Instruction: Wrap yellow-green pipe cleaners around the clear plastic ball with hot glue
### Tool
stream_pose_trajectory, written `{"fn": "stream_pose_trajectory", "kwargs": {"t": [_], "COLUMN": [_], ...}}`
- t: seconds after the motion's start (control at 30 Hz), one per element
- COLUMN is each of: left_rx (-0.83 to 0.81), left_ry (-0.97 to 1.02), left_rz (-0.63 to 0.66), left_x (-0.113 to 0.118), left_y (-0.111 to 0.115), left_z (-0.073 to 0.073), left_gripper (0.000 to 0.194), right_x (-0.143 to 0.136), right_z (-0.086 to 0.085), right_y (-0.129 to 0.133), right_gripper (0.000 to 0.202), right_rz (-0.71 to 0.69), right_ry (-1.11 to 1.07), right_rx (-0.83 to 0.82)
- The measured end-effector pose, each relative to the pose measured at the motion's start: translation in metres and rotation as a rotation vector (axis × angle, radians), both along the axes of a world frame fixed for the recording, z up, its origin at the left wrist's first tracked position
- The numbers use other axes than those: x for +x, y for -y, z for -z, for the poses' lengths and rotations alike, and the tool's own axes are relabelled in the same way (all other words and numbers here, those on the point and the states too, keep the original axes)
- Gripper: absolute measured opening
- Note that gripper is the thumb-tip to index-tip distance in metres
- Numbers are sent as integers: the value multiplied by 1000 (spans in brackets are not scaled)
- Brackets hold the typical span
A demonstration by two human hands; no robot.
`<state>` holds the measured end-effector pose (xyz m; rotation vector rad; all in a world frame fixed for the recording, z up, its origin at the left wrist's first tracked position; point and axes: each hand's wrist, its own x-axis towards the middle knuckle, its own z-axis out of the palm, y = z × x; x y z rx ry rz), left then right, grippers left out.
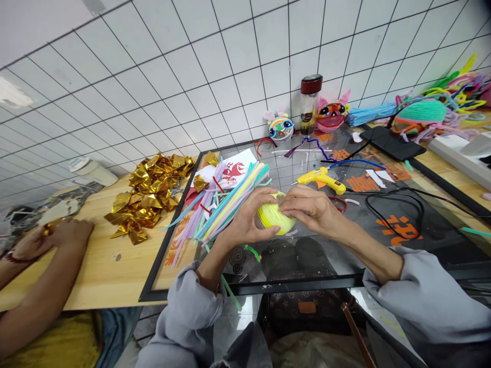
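A round yellow ball wrapped in fuzzy strands [276, 217] is held above the framed dark board. My left hand [251, 217] curls around its left side, with the thumb along the lower edge. At the ball's upper right, my right hand [307, 208] has its fingers pinched together against the surface; anything small between the fingertips is hidden. Left of the ball lies a bundle of pastel pipe cleaners [230, 202]. Just behind my right hand rests a yellow glue gun [320, 178], its nozzle pointing left.
Gold foil pieces [153, 189] lie left of the black frame [157, 268]. Another person's hands [63, 235] are at the far left. Two decorated faces [281, 128] and a bottle [309, 105] stand at the back. A phone [393, 143] and black cable [418, 197] lie right.
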<state>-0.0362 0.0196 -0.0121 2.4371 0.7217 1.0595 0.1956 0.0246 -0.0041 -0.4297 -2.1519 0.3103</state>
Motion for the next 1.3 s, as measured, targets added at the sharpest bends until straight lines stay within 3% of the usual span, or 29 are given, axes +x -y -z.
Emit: {"fn": "stream_pose_trajectory", "kwargs": {"t": [0.17,0.33,0.47,0.63,1.3], "left_rx": [-27,-98,-105,-85,23], "left_ry": [19,59,29,-11,-11], "left_rz": [-5,-25,-24,-34,4], "left_x": [-1,-1,0,1,0], "left_y": [1,0,1,2,0], "left_z": [3,8,4,-1,1], "left_gripper": [47,60,64,62,49], "right_x": [0,0,0,0,1], "right_z": [1,0,0,1,-1], "right_y": [-1,-1,0,0,0], "right_gripper": [18,18,16,18,18], "right_rz": [0,-2,1,5,-2], "right_ry": [-8,-2,-8,-11,3], "right_rx": [13,2,6,6,-13]}}
